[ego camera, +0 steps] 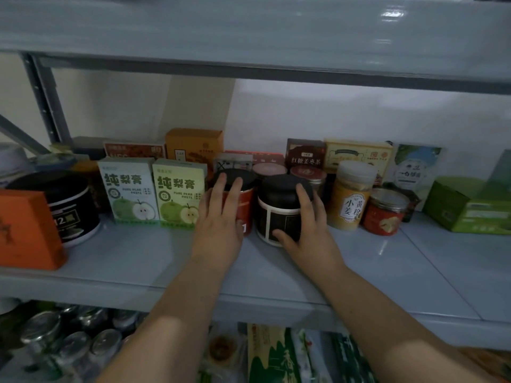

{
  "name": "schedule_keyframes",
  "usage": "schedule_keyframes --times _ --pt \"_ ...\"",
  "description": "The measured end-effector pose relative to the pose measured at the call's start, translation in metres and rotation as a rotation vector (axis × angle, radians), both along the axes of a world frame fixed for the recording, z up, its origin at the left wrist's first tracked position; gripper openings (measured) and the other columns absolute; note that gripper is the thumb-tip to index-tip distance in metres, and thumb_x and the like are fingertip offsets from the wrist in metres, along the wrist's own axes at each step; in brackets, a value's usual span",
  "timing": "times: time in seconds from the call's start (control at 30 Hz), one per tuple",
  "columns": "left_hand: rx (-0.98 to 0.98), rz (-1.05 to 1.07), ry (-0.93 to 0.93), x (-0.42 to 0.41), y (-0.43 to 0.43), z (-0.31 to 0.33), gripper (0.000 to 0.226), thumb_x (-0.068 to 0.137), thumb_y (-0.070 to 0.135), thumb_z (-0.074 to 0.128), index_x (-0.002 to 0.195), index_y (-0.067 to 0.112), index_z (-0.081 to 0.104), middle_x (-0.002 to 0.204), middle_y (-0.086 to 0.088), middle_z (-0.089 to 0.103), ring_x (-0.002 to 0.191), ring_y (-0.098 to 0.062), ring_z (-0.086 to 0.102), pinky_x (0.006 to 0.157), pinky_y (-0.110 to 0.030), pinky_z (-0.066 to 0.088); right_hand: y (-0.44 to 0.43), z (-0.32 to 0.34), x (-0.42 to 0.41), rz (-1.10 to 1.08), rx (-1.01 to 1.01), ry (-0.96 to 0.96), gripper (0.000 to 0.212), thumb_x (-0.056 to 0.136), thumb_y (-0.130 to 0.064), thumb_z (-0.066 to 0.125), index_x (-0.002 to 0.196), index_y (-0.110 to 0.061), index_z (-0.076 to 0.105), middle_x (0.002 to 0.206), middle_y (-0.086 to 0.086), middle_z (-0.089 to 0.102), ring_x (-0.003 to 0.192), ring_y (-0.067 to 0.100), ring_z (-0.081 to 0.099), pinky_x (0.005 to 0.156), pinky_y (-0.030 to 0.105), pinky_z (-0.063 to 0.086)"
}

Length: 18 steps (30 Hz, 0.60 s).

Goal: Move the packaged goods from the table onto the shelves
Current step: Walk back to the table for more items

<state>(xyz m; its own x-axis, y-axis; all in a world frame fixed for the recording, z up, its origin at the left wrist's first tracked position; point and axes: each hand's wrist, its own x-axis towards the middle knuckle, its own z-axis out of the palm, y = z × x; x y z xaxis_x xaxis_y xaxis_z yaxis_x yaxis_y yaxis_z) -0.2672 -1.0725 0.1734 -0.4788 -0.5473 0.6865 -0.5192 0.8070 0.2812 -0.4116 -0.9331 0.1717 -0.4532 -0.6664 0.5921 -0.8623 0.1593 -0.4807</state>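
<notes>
while both forearms reach in over the front lip of the middle shelf, each of the hands rests on one jar. left hand: fingers extended and slightly apart, laid flat against the front of the red jar, fingertips reaching up onto its black lid; no closed grasp is visible. right hand: curled around the right side of the dark jar, thumb low on the white-edged label, fingers up at the black lid. both jars stand upright on the shelf, side by side and nearly touching.

left of the red jar, just beside it, stand two pear paste boxes, then a large black tub and an orange box at the shelf front. right of the dark jar stand a tall yellow jar with a pale cap, a short red jar with a clear lid, and a green box. a row of cartons lines the back wall. the lower shelf holds metal-lidded jars and green packets.
</notes>
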Motion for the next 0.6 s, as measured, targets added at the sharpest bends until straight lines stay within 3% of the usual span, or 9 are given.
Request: schedule_keyframes --times 0.23,0.47,0.6 --pt "0.056 -0.022 0.054 0.002 0.006 0.002 0.095 0.082 0.006 0.071 0.159 0.028 0.020 0.167 -0.001 0.008 0.146 -0.038 0.022 0.117 -0.047 0.028 0.003 0.000 0.005 -0.025 0.016 0.010 0.103 0.090 -0.042 0.071 0.156 -0.047 -0.008 0.166 0.009 0.004 0.146 0.035 0.032 0.100 0.046 0.050" --pt "0.089 -0.076 0.087 0.007 0.005 -0.001 0.091 0.086 0.015 0.069 0.159 0.033 0.017 0.167 0.002 0.003 0.151 -0.034 0.016 0.119 -0.049 0.026 0.002 0.001 0.005 -0.036 0.014 -0.004 0.105 0.085 -0.040 0.073 0.155 -0.050 -0.005 0.164 0.007 0.008 0.143 0.034 0.037 0.095 0.045 0.054" --pt "0.026 -0.102 0.153 0.013 0.007 0.002 0.082 0.087 0.016 0.067 0.158 0.023 0.027 0.164 -0.008 0.017 0.151 -0.036 0.019 0.120 -0.057 0.027 0.008 0.003 0.005 -0.030 0.047 -0.029 0.103 0.087 -0.040 0.070 0.155 -0.048 -0.008 0.164 0.009 0.010 0.138 0.032 0.042 0.093 0.040 0.053"
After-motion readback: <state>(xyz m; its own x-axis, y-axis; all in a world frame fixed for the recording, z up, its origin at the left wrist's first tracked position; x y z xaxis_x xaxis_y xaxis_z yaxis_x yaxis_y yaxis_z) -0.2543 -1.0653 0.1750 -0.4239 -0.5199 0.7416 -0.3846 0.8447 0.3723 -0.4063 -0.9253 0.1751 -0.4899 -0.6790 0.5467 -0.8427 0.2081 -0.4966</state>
